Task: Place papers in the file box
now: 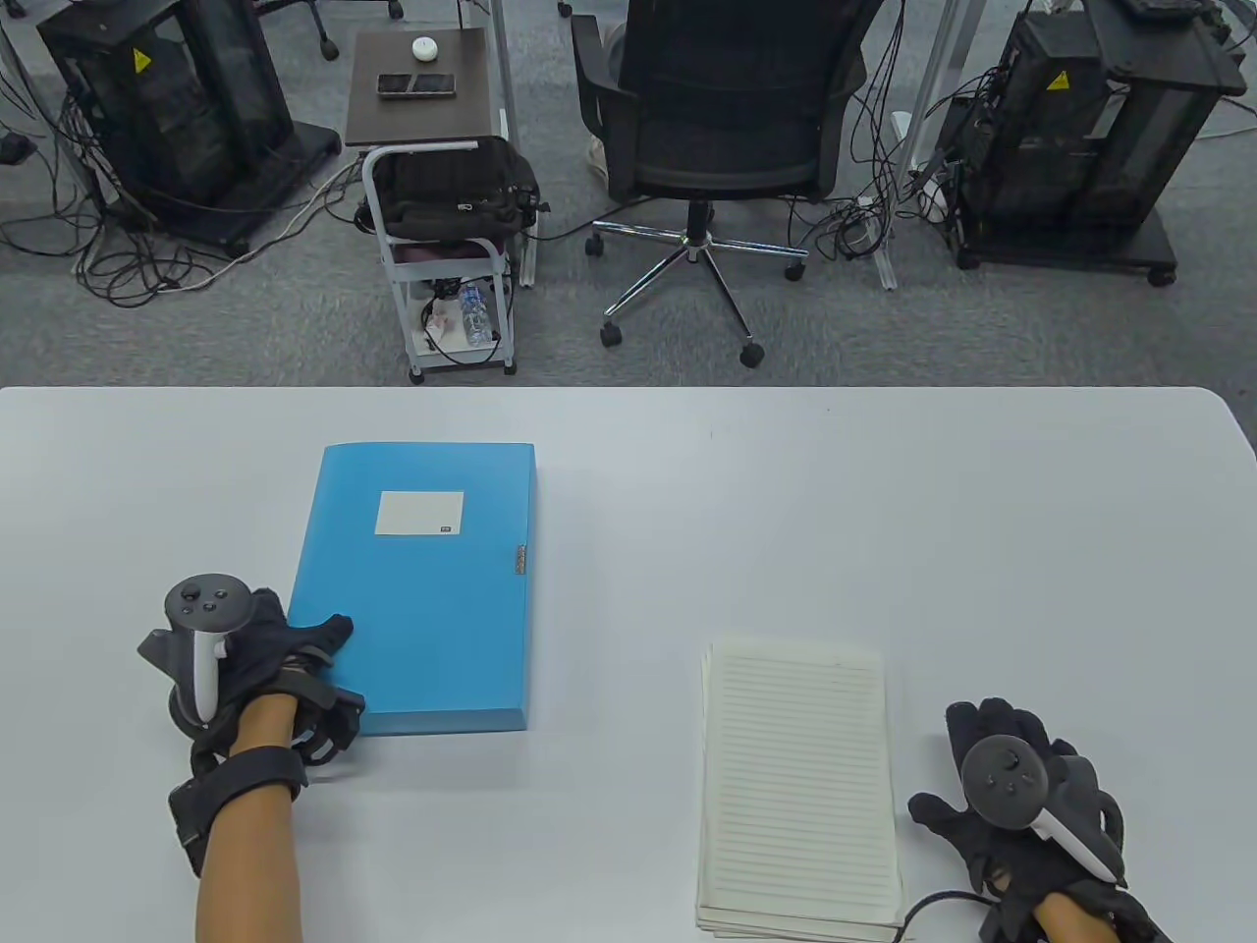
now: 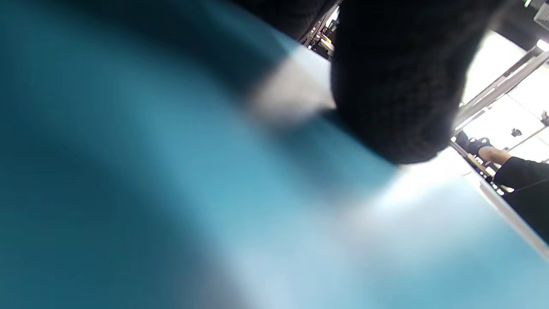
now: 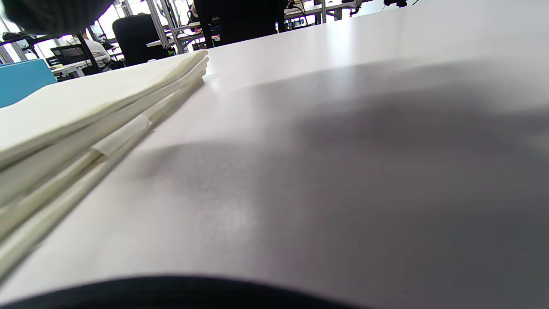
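Left hand (image 1: 257, 660) sat at the near-left corner of the blue file box (image 1: 422, 589), fingers (image 1: 329, 634) laid on the lid there, thumb side down at the front edge; whether they actually clamped the box edge could not be told. In the left wrist view one gloved fingertip (image 2: 399, 98) pressed on the blurred blue lid (image 2: 171, 193). File box lay flat and closed on the white counter (image 1: 982, 511), left of centre, white label (image 1: 419, 513) on top, small latch (image 1: 519, 560) on its right edge; contents not visible. Well to the right, a stack of lined papers (image 1: 797, 786) lay flat near the front edge, apart from the box. Just beside the stack's right side, right hand (image 1: 1031, 805) rested on the counter, fingers spread apart, holding nothing. Behind the counter: a small cart (image 1: 447, 246) with a black bag, an office chair (image 1: 722, 138), and black equipment racks (image 1: 167, 108) with floor cables.
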